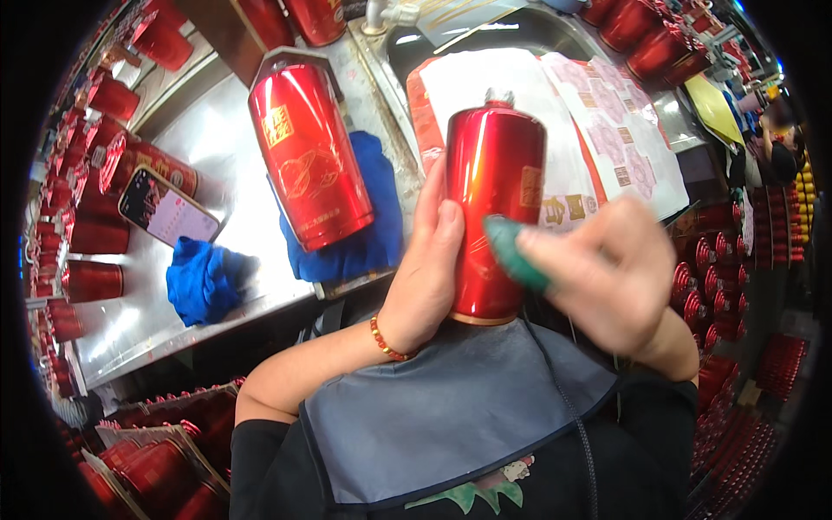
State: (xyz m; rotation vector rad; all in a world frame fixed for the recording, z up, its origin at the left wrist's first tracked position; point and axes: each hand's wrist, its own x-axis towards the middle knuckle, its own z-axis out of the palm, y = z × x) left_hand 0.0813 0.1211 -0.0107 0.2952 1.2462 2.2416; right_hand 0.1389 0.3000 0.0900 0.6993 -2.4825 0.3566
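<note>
My left hand is wrapped round the left side of a glossy red bottle, which tilts in front of my apron with its clear neck pointing away from me. Closed on a small green pad, my right hand is blurred by motion; the pad lies against the lower front of the bottle, partly over its gold print. To the left, a second red bottle with gold print lies on a blue cloth.
A phone and a crumpled blue cloth rest on the metal table. Printed sheets lie over the sink ahead. Several red bottles stand along the left, and more are at the right. A person is far right.
</note>
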